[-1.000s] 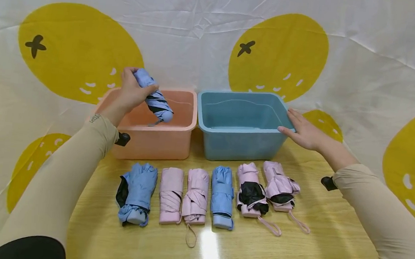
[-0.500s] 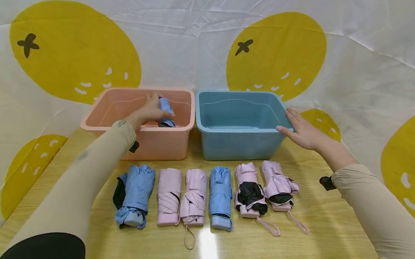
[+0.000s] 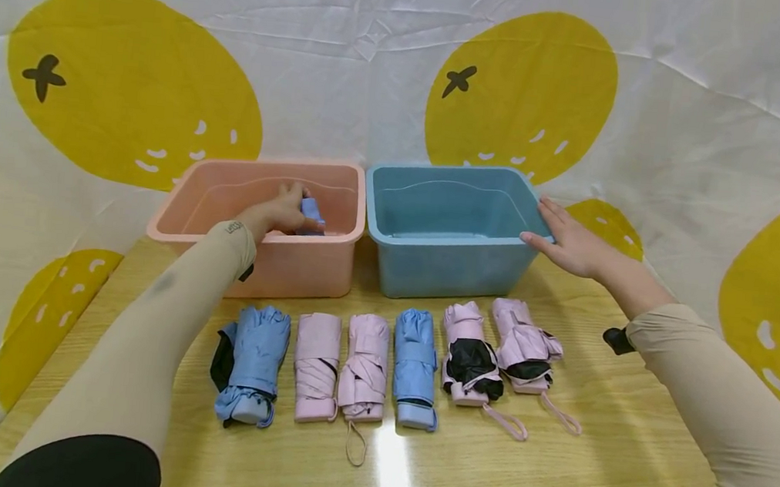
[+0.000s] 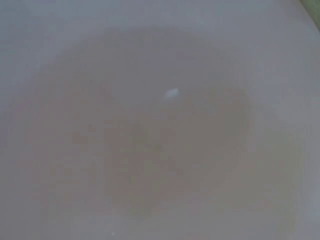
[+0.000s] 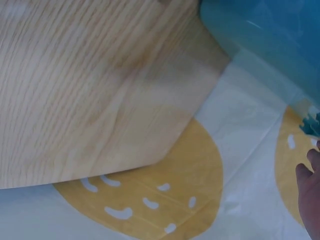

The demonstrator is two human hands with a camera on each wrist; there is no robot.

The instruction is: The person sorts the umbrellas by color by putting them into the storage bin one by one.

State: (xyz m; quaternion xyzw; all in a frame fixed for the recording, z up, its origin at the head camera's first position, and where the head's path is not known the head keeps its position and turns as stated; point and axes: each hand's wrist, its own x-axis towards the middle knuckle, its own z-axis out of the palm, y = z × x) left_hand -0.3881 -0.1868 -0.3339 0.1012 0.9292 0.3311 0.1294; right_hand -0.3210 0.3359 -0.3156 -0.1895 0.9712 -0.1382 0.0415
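Note:
My left hand reaches down inside the pink bin, gripping a blue folded umbrella near the bin's right end. Much of that umbrella is hidden by the hand and the front wall. Fairly straight fingers of my right hand rest on the right rim of the blue bin, thumb at the front corner; part of this hand also shows in the right wrist view. The left wrist view is a close, pale blur with no hand visible.
In front of the bins lies a row of folded umbrellas: blue ones and pink ones, some with wrist loops. They lie on a wooden table. Behind hangs a white cloth with yellow fruit prints.
My left hand has lowered the blue umbrella from above the pink bin down into it, moving rightward. The right hand has stayed on the blue bin's rim.

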